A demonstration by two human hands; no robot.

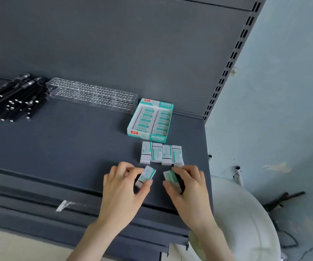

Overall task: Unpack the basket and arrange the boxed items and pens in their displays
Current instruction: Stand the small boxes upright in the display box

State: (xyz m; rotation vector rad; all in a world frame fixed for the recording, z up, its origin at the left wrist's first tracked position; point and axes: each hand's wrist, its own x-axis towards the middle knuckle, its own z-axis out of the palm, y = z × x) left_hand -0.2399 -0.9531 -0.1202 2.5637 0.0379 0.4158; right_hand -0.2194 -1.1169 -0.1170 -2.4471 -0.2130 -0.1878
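Left hand (pixel 121 183): pinching one small box (pixel 145 176), tilted, near the front of the shelf (pixel 76 147).
Right hand (pixel 187 185): clamping a second box (pixel 169 177) beside it.
Handling: likely proving light, stiff and smooth; pinching across the long sides is advisable.
Beyond: row of four boxes (pixel 161 154) lying before the display carton (pixel 151 120).
Hidden: fingers covering box ends; print blurring; pens (pixel 14 98) being cut off at left.

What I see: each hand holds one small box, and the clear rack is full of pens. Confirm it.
Not right. The head view shows the clear rack empty; the pens lie in a pile at its left end. The rest is right.
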